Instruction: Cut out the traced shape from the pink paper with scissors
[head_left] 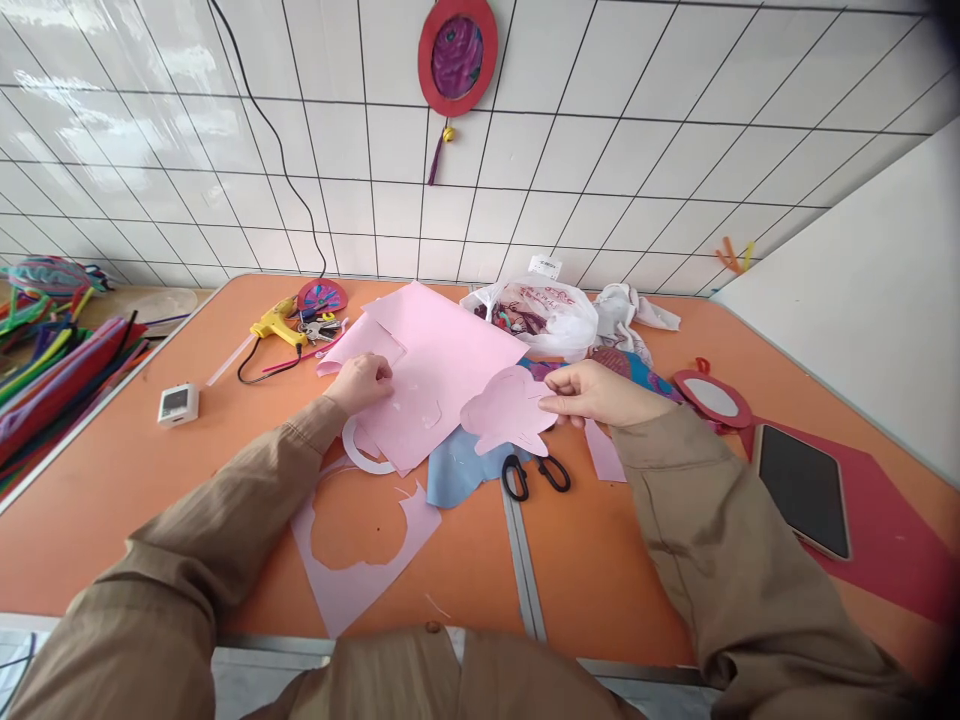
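My right hand [589,392] pinches the edge of a pink cut-out [506,408] with a rounded body and small lobes along its lower side. It is held just above the table, over a piece of blue material [457,475] and black-handled scissors [516,478], whose blades are hidden. My left hand [364,383] is closed, fingers curled on a large pink sheet [431,350] near its folded left part. Under that sheet's lower edge a white ring [356,450] partly shows. Nearer to me lies a pink offcut [349,590] with a large rounded hole.
On the left are a yellow glue gun [279,320], keys [322,328] and a small white device [178,404]. Behind the sheet sits a white plastic bag [555,315]. To the right lie a red-rimmed oval [712,395] and a phone [802,490] on red material [892,530].
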